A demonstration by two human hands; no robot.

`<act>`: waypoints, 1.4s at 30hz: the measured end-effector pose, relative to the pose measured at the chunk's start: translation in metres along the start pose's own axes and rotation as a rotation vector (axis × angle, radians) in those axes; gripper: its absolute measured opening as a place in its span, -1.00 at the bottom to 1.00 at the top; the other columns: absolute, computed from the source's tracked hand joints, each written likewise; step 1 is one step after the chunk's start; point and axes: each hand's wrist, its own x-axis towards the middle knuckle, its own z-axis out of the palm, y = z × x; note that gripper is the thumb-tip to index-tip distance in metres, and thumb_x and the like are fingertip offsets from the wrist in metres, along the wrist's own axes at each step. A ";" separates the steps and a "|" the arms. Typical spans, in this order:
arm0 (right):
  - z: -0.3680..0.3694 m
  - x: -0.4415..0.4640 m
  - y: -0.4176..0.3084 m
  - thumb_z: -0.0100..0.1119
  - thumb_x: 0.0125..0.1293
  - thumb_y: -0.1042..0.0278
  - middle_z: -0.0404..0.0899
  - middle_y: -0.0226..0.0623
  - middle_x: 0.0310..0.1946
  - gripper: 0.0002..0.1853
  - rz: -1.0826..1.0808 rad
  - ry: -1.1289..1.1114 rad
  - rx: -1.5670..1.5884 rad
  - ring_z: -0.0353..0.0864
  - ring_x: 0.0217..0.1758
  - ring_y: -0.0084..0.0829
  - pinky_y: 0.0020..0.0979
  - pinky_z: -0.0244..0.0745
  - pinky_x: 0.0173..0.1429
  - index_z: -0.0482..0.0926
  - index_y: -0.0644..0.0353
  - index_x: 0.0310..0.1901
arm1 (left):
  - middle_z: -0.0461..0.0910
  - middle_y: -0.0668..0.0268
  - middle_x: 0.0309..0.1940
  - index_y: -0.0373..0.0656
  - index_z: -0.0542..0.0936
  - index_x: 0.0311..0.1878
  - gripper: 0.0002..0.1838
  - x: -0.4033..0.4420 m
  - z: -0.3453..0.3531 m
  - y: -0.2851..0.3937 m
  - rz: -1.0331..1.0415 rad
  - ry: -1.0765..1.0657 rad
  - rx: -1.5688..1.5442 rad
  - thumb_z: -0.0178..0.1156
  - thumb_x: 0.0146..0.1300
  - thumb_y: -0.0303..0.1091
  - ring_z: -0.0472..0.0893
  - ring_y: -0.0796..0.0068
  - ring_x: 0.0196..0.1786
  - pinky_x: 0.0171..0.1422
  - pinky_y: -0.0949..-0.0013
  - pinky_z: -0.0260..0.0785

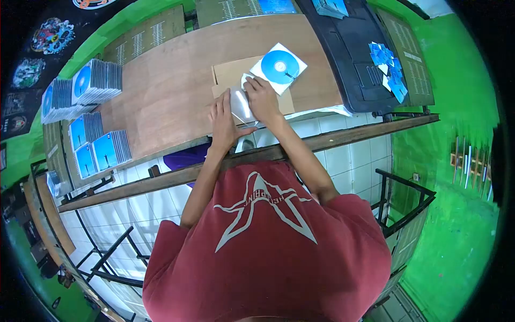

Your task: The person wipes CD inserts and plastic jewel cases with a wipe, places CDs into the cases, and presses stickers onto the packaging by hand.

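Between my hands, a clear, shiny plastic CD case [243, 107] is held at a slant near the table's front edge. My left hand [222, 119] grips its left side, long fingers along the edge and thumb reaching across the bottom. The fingers of my right hand [261, 101] are bent over its upper right edge, beside a small white piece [245, 80] whose kind I cannot make out. Beneath lies a flat cardboard sheet [236, 68]. Just beyond my right hand, a blue printed disc [272, 60] rests on a white square [299, 66].
Stacks of blue-covered CD cases [102, 80] stand at the wooden table's [171, 80] left end. On the right, a black plastic lid [348, 64] carries scattered blue and white cards [394, 75] and a blue stack [331, 7]. A wooden rail [332, 140] runs along the front.
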 end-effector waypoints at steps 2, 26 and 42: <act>-0.005 -0.009 -0.007 0.19 0.22 0.47 0.66 -0.03 0.16 -0.72 -0.007 -0.017 -0.032 0.58 0.24 -0.07 -0.12 0.51 0.27 0.64 0.32 -0.03 | 0.27 0.02 0.48 -0.23 0.12 0.62 0.49 -0.002 0.002 0.000 -0.008 -0.012 0.024 0.78 -0.45 -0.07 0.26 -0.13 0.47 0.54 -0.14 0.12; -0.032 0.014 -0.004 0.37 0.29 0.41 0.65 -0.05 -0.03 -0.78 0.139 -0.058 0.025 0.61 0.05 -0.01 -0.06 0.54 0.11 0.74 0.25 -0.05 | 0.28 0.09 0.48 -0.19 0.15 0.61 0.49 -0.008 0.008 -0.003 -0.042 0.035 0.061 0.73 -0.46 0.14 0.26 -0.05 0.50 0.49 -0.13 0.10; -0.044 -0.002 -0.015 0.27 0.12 0.61 0.60 -0.03 0.03 -0.66 0.175 -0.034 0.085 0.57 0.16 0.03 -0.02 0.48 0.21 0.67 0.23 -0.01 | 0.27 0.11 0.50 -0.16 0.14 0.62 0.48 -0.008 0.003 -0.002 -0.019 0.019 0.029 0.73 -0.45 0.05 0.26 -0.03 0.50 0.46 -0.18 0.10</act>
